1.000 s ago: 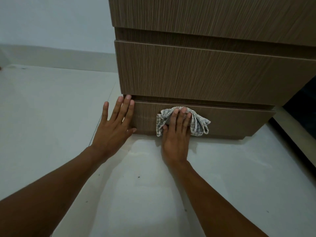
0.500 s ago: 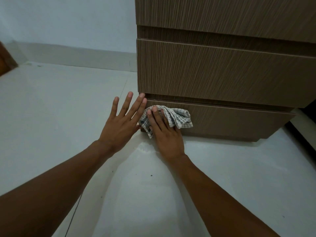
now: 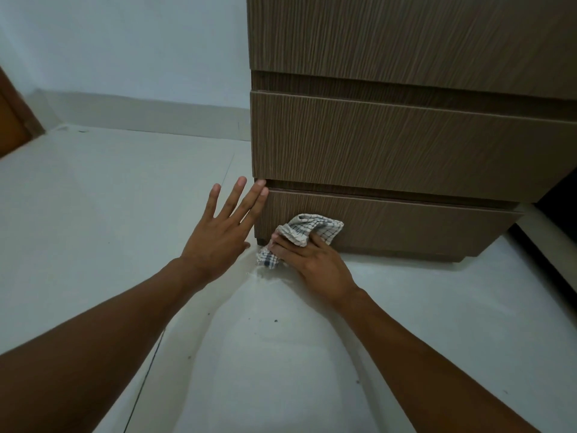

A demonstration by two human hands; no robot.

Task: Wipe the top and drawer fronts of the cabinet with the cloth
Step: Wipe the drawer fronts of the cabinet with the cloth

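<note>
A brown wood-grain cabinet [image 3: 406,142] stands on the floor, with three drawer fronts in view. The white checked cloth [image 3: 307,228] is bunched at the lower left of the bottom drawer front [image 3: 406,223]. My right hand [image 3: 309,257] grips the cloth with curled fingers, low against that drawer and close to the floor. My left hand [image 3: 223,232] is spread flat, its straight fingertips touching the cabinet's left front corner at the gap above the bottom drawer. The cabinet top is out of view.
Pale tiled floor [image 3: 125,214] stretches left and toward me, with small dark specks. A light wall and skirting [image 3: 140,110] run behind. A brown wooden edge [image 3: 12,120] shows at far left. A dark gap [image 3: 559,198] lies right of the cabinet.
My right hand slid the cloth leftward along the bottom drawer to its left corner, then lowered and curled its fingers around it. My left hand stayed at the cabinet's left corner.
</note>
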